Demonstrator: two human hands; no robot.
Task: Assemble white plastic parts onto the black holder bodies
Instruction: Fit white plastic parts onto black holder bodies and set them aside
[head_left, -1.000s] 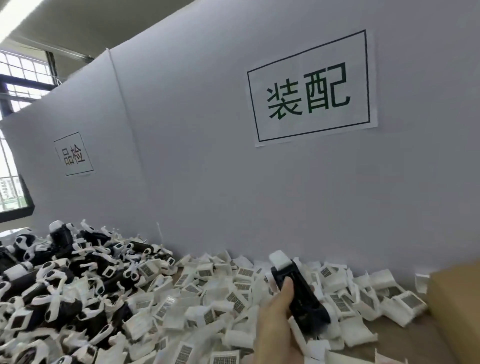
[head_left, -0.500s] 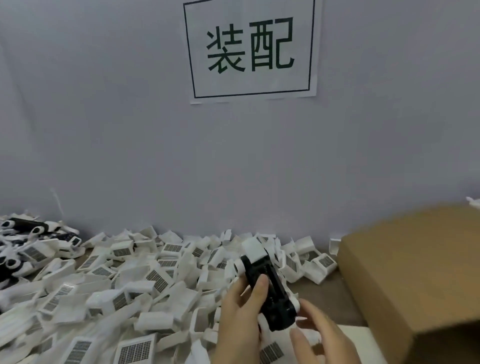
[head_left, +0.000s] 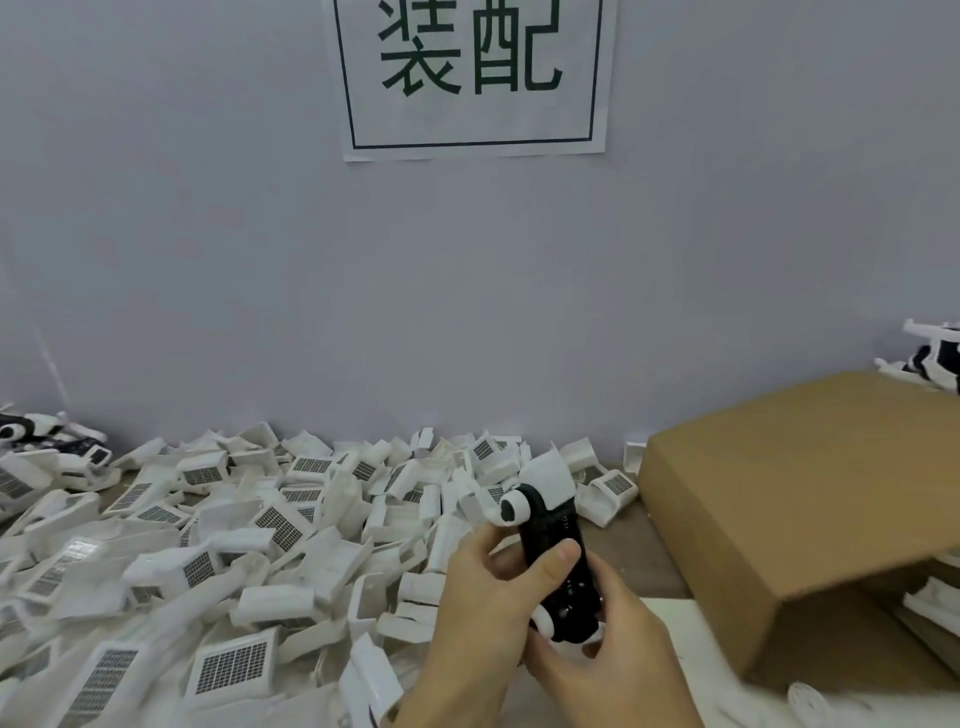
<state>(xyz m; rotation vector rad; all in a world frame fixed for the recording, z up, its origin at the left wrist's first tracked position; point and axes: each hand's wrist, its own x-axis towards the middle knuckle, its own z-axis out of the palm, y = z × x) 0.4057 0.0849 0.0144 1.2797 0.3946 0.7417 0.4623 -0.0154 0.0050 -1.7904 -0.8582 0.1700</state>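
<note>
Gripping a black holder body (head_left: 556, 566) in both hands, left hand (head_left: 488, 597) and right hand (head_left: 608, 649) curled round it, near centre above the counter (head_left: 628, 556), white plastic parts (head_left: 218, 545) heaped left, cardboard box (head_left: 810, 499) right, grey wall (head_left: 260, 260) with paper sign (head_left: 472, 78) far behind

Even, soft light; edges blurry (maybe motion).

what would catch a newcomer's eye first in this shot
Probably the big heap of white plastic parts spread over the left and middle of the table, many with dark grid patches. Next, the black holder held up at centre by the left hand and right hand. A sign hangs on the wall above, and a cardboard box sits at the right.
</note>
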